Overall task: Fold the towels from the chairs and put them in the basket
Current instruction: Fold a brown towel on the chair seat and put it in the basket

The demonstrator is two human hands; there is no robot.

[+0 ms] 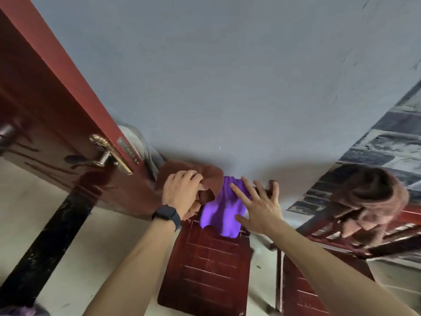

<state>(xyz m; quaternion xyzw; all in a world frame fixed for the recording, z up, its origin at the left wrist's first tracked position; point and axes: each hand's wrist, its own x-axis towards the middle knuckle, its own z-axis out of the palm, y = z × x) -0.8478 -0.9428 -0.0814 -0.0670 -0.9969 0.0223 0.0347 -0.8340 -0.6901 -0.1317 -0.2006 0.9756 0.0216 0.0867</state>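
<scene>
Head view shows a grey wall ahead of me, with a red door (45,106) off to the left of my left grip. Below both hands stands a dark red chair (205,265), its back draped with two towels. A second chair (303,290) stands to the right of my right grip, and a pinkish-brown towel (373,201) lies bunched on something further right. No basket is in sight.

My left grip (182,192) is clamped on the brown towel (193,172), fingers curled over its folded edge at the top of the chair back. My right grip (259,206) is apart, fingers spread flat, touching the purple towel (222,210) just beside the brown one but not closed on it.

I judge the main risk to be the overlap: the brown towel's corner lies over the purple one's edge, so lifting it may drag the purple towel off the chair onto the floor. With my right hand only resting there, nothing pins it. The brown towel could also snag on the chair's top rail.
</scene>
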